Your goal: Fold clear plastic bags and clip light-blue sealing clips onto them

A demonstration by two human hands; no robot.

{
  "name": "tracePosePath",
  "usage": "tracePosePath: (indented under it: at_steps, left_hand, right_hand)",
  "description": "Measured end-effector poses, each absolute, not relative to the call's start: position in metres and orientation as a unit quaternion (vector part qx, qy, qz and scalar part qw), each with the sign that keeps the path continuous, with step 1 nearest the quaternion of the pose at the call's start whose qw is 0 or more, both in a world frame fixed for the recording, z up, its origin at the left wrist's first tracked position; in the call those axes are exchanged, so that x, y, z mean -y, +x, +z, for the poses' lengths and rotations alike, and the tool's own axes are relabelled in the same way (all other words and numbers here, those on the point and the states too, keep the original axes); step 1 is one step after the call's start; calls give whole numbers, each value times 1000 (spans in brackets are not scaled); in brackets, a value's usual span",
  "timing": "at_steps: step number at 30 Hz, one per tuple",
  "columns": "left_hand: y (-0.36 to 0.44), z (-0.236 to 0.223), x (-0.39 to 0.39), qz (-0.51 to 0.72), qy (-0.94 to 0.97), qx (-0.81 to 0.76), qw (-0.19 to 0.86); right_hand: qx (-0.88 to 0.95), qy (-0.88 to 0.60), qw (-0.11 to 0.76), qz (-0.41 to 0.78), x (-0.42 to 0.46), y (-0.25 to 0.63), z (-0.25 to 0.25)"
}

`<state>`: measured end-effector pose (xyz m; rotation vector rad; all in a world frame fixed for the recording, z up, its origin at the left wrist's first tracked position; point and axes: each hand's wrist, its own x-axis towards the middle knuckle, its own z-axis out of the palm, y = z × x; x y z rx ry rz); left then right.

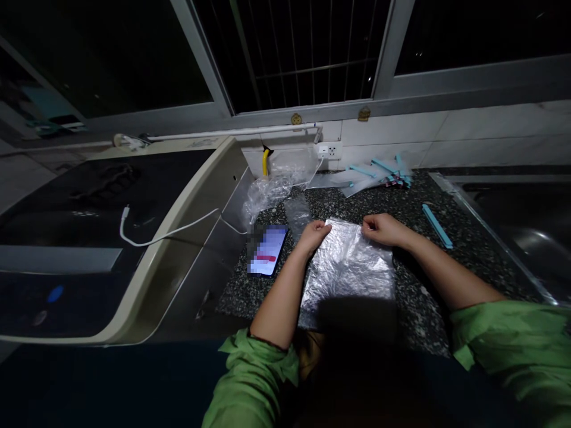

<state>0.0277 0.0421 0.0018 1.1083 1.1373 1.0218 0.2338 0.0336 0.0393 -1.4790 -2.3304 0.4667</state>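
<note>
A shiny, crinkled plastic bag lies flat on the dark speckled counter in front of me, its near part in shadow. My left hand pinches its far left corner between thumb and fingers. At its far right corner, my right hand has its fingers closed on the edge. A phone with a lit screen rests left of my left hand. Just beyond that hand is a small clear plastic piece. To the right of my right hand lies a single light-blue strip.
Crumpled clear plastic and several light-blue strips in a clear bag lie along the wall. A charger with a white cable sits in the socket. A washing machine stands left, a metal sink right.
</note>
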Motion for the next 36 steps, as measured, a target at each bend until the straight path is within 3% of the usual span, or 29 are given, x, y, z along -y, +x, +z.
tracePosePath:
  at_steps: [17,29,36]
  left_hand:
    - [26,-3,-44,434,443,-448,644]
    - [12,0,-53,446,472,-479,590]
    - [12,-3,-52,438,467,-499,585]
  right_hand:
    - [826,-495,203,177,-27,223,42]
    - [786,-487,120,361,-32,264,47]
    - [728,-481,232,430,-32,270,49]
